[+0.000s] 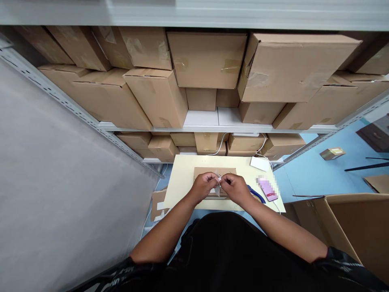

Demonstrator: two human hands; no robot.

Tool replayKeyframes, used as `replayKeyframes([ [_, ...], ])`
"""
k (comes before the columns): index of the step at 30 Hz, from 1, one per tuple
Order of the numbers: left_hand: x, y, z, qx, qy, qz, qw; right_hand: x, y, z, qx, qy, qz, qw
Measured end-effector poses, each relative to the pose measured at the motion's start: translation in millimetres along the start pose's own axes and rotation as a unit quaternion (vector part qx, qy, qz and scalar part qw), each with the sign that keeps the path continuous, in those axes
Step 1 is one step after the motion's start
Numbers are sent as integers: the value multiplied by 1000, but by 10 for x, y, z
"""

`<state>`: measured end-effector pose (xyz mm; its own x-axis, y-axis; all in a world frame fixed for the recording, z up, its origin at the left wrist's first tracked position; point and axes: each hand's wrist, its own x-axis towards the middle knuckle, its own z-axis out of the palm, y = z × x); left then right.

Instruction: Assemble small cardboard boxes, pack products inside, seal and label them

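Over a cardboard box (214,170) on the pale yellow table (182,178), my two hands meet with their fingertips almost touching. My left hand (203,187) is closed in a pinch on a small, thin whitish sheet (218,190). From the other side my right hand (237,188) pinches the same piece near its top. Whether it is a label or a bit of tape, I cannot tell. Just right of my right hand lies a tool with blue handles (257,194), partly hidden by the hand and forearm.
A pink phone (268,190) and a white block (259,163) with a cable are on the table's right side. Behind stands a metal rack (212,129) stacked with cardboard boxes (209,59). A large open carton (328,219) is at right, a grey wall (67,174) at left.
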<state>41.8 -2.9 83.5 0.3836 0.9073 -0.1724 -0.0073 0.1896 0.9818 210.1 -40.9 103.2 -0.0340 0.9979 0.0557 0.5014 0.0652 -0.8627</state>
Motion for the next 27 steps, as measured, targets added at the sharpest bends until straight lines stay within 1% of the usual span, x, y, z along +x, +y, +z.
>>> replayKeyframes([
  [3, -49, -17, -6, 34, 14, 15, 999, 3, -9, 5, -18, 5, -2, 1000],
  [5, -100, -33, -57, 27, 43, 10, 999, 15, 4, 11, -5, 5, 11, 1000],
  [7, -178, -81, -193, 9, 82, -7, 997, 34, 33, 16, 30, -1, 34, 999],
  [8, -233, -126, -299, 0, 104, -15, 994, 46, 48, 20, 49, -5, 45, 998],
  [9, -302, -188, -431, -6, 128, -21, 992, 58, 61, 26, 66, -9, 54, 996],
  [11, -489, -363, -760, -16, 188, -25, 982, 84, 67, 51, 85, -18, 67, 994],
  [13, -742, -594, -1145, -17, 252, -43, 967, 109, 38, 95, 86, -28, 73, 993],
  [14, -886, -722, -1348, -5, 276, -59, 959, 119, 11, 123, 84, -33, 76, 993],
  [16, -1186, -979, -1756, 56, 324, -111, 938, 138, -62, 181, 75, -41, 82, 993],
  [17, -1330, -1101, -1955, 106, 348, -152, 919, 147, -101, 208, 70, -43, 83, 993],
  [18, -1462, -1213, -2148, 164, 371, -194, 893, 157, -139, 232, 64, -44, 84, 993],
  [20, -1676, -1405, -2506, 198, 394, -233, 867, 180, -200, 270, 54, -44, 84, 994],
  [22, -1808, -1556, -2818, 231, 406, -264, 844, 209, -237, 300, 48, -39, 84, 995],
  [24, -1857, -1673, -3076, 266, 404, -293, 825, 236, -254, 335, 45, -30, 86, 995],
  [27, -1816, -1797, -3358, 315, 392, -325, 800, 259, -268, 402, 40, -21, 91, 995],
])
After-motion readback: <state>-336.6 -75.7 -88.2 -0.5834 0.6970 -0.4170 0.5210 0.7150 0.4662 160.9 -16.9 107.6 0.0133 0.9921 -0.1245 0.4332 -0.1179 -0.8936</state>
